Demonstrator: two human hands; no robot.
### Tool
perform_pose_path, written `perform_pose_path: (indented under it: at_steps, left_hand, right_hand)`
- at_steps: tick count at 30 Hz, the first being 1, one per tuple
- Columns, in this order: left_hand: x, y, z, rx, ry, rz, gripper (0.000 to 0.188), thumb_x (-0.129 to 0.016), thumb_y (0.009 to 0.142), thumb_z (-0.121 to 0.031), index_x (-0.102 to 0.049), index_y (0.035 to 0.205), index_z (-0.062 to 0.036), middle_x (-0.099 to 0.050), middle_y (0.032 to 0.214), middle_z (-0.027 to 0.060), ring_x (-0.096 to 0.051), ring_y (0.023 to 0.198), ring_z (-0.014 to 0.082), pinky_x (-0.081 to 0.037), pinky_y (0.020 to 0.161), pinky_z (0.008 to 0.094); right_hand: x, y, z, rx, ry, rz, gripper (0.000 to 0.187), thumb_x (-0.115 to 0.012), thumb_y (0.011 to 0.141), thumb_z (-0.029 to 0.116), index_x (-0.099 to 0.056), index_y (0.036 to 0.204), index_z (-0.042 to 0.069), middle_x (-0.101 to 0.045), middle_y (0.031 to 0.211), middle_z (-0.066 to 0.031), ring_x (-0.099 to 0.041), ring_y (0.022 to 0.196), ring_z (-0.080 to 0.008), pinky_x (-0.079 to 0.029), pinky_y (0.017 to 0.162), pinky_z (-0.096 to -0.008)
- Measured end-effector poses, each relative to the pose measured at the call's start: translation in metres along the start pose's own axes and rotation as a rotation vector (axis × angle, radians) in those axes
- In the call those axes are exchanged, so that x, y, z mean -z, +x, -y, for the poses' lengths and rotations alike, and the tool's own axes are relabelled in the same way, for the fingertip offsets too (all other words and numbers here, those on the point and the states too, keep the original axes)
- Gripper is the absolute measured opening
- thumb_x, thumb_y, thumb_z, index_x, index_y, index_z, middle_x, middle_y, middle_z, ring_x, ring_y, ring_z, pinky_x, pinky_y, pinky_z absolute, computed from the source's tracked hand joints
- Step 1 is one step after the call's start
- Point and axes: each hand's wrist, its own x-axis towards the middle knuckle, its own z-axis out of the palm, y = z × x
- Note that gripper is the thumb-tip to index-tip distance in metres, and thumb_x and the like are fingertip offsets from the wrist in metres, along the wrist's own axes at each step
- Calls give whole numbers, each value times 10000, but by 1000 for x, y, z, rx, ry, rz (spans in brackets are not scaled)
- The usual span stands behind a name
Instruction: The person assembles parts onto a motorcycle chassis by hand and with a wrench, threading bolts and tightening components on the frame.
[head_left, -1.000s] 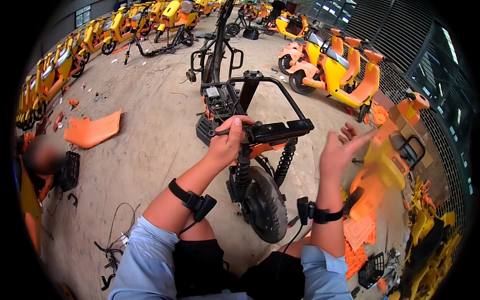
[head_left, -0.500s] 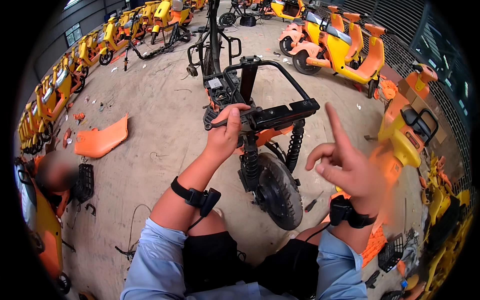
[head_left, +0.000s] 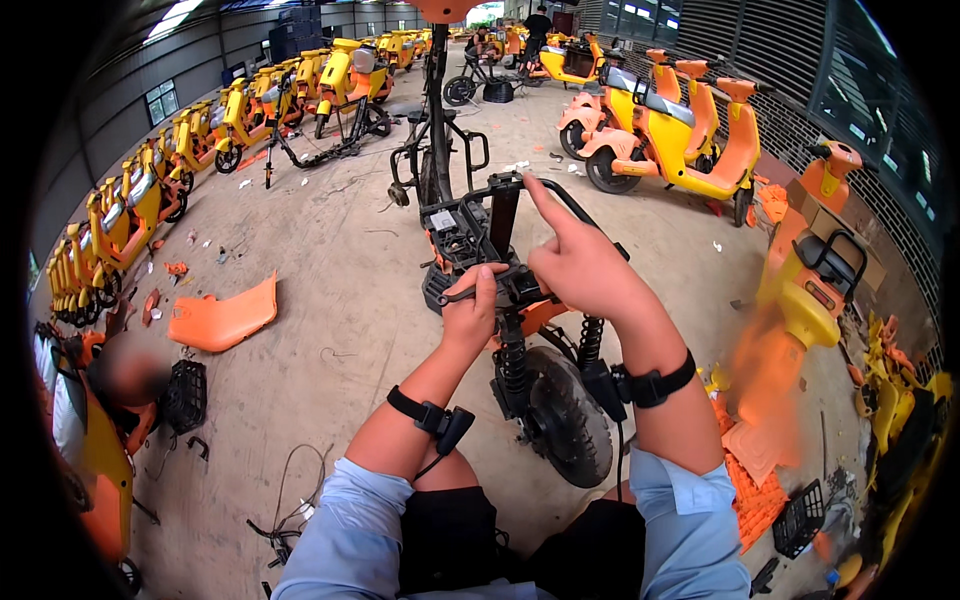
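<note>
In front of me stands a stripped electric scooter frame with its rear wheel toward me and coil-spring shock absorbers beside the wheel. My left hand is closed around a dark wrench at the left of the frame's rear crossbar. My right hand is above the crossbar's right part and hides it. Its index finger is stretched toward the top of the upright seat post, while the other fingers curl loosely; I see nothing held there. Whether the fingertip touches the metal I cannot tell.
An orange body panel lies on the floor at left, near a black basket. Yellow and orange scooters stand at the back right, with rows more along the left. A partly blurred scooter and loose panels are at right.
My right hand has swung left and forward from the right side to above the frame's rear. The left hand keeps the wrench at the crossbar. My view has tilted up, showing more background.
</note>
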Motion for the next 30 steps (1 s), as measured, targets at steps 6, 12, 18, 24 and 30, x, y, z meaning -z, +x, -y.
perform_pose_path:
  at_steps: [6, 12, 18, 24, 30]
  left_hand:
    - [3, -3, 5, -10, -45, 15, 358, -543, 1105, -303, -754, 1123, -14, -638, 820, 9, -543, 770, 100, -459, 714, 280]
    - [1, -3, 2, -5, -57, 18, 341, -592, 1089, -316, -748, 1127, -15, -722, 985, 38, -607, 872, 116, -501, 784, 293]
    - [11, -1, 9, 38, -58, 87, 350, -600, 1083, -326, -753, 1134, -15, -734, 966, 84, -660, 894, 162, -527, 812, 317]
    - [9, 10, 18, 210, -381, 131, 468, -554, 1094, -432, -707, 1123, 9, -488, 659, -68, -422, 570, 33, -316, 526, 220]
    - [3, 24, 6, 449, -433, 78, 516, -514, 1072, -555, -668, 1046, -63, -413, 607, -57, -366, 475, 64, -280, 437, 249]
  right_hand:
    - [0, 49, -8, -53, 26, -46, 829, -564, 892, 97, -256, 1662, 104, -688, 735, -85, -623, 669, -156, -522, 707, -316]
    - [-55, -15, -97, 155, -358, -307, 554, -676, 977, 332, -590, 1409, -3, -618, 1359, -174, -546, 1308, -347, -400, 1081, -466]
    - [-78, -31, -131, 264, -534, -343, 703, -725, 942, 356, -460, 1524, 64, -443, 1578, -142, -345, 1504, -336, -259, 1175, -536]
    - [-81, -29, -136, 267, -538, -362, 755, -761, 895, 312, -438, 1533, 71, -420, 1595, -150, -327, 1517, -341, -233, 1175, -564]
    - [-80, -33, -135, 275, -539, -378, 773, -753, 895, 319, -422, 1549, 73, -409, 1610, -136, -308, 1531, -314, -251, 1173, -572]
